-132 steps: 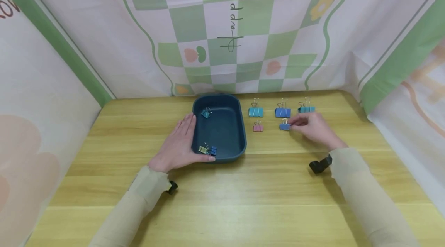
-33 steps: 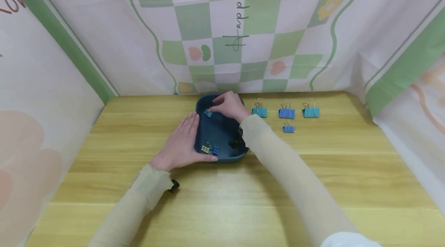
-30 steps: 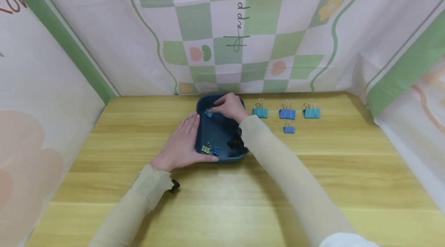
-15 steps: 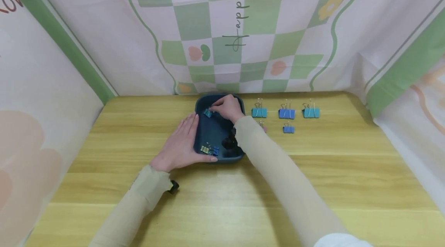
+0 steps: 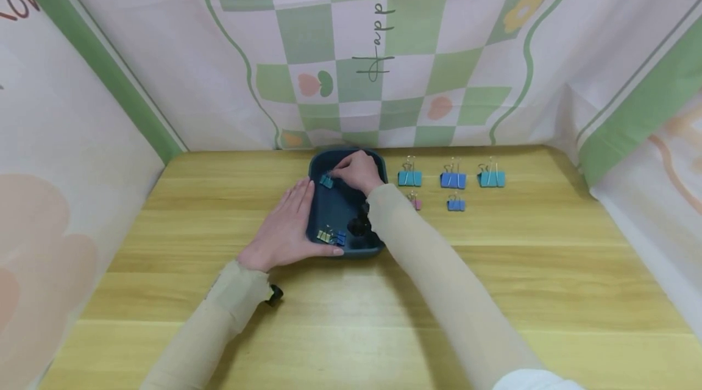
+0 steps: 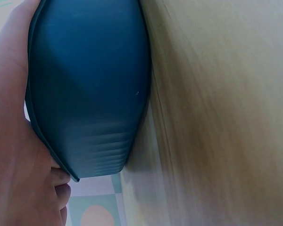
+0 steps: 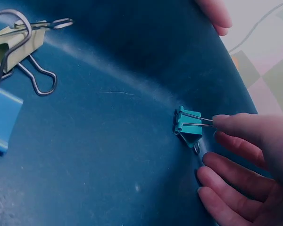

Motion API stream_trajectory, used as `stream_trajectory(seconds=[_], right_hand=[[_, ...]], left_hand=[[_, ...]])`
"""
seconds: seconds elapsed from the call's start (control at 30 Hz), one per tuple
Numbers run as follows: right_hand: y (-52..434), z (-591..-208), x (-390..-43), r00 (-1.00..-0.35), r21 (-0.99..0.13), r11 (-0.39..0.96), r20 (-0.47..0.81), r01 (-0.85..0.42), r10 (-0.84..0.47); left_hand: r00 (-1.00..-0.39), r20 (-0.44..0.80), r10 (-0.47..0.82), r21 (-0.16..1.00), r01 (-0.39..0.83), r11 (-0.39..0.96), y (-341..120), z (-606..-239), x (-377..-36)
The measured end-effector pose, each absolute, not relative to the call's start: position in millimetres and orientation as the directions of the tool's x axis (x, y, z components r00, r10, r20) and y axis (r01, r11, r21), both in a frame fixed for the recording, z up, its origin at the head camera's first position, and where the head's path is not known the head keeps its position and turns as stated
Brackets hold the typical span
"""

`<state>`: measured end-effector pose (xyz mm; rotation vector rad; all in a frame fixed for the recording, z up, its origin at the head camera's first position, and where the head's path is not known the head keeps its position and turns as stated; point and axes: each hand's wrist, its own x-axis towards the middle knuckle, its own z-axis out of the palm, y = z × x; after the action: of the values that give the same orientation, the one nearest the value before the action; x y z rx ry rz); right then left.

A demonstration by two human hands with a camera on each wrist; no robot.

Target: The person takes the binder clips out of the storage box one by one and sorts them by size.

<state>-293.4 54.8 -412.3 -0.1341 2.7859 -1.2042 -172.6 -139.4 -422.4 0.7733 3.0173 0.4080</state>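
My right hand [image 5: 360,171] reaches into the dark blue tray [image 5: 339,206], thumb and finger pinching a wire handle of a small teal binder clip [image 7: 189,126]. That clip is near the tray's far left corner. My left hand [image 5: 281,224] lies against the near left corner of the tray, its straight fingers along the left rim and its thumb along the near rim. In the left wrist view the hand covers part of the rim. A yellow binder clip [image 5: 324,236] and a blue binder clip [image 5: 340,237] sit in the tray by the left thumb.
Right of the tray stand a large teal clip [image 5: 409,178], a large blue clip [image 5: 453,180] and another large teal clip [image 5: 491,179]. Before them are a small blue clip [image 5: 456,205] and a pink clip [image 5: 417,204], partly behind my right sleeve. A patterned cloth [image 5: 351,42] hangs behind the table.
My right hand has gone from the small blue clip on the table into the tray. Lately the teal clip has turned and shifted slightly nearer. My left hand has stayed on the tray.
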Motion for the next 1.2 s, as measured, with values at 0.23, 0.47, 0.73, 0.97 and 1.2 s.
stream_trajectory(seconds=[0.23, 0.47, 0.73, 0.97, 1.2], right_hand=[[56.6, -412.3, -291.2, -0.989, -0.742, 0.669, -0.071, -0.033, -0.128], [59.0, -409.1, -289.3, -0.978, -0.768, 0.639, -0.095, -0.046, -0.186], [64.4, -401.8, -285.8, -0.96, -0.721, 0.677, -0.064, -0.145, -0.274], [69.5, -388.8, -277.3, -0.948, -0.692, 0.683, 0.006, -0.233, -0.318], [76.7, -374.1, -269.2, -0.933, -0.72, 0.625, 0.089, -0.302, -0.349]], left_hand=[[-0.878, 0.053, 0.475, 0.246, 0.473, 0.846, -138.1, -422.1, -172.3], [-0.881, 0.036, 0.471, 0.254, 0.464, 0.849, -137.8, -420.8, -171.7], [-0.881, 0.033, 0.472, 0.248, 0.465, 0.85, -138.7, -419.6, -171.4], [-0.881, 0.041, 0.472, 0.259, 0.465, 0.846, -138.6, -419.2, -171.8], [-0.879, 0.046, 0.474, 0.261, 0.468, 0.844, -138.3, -420.2, -173.1]])
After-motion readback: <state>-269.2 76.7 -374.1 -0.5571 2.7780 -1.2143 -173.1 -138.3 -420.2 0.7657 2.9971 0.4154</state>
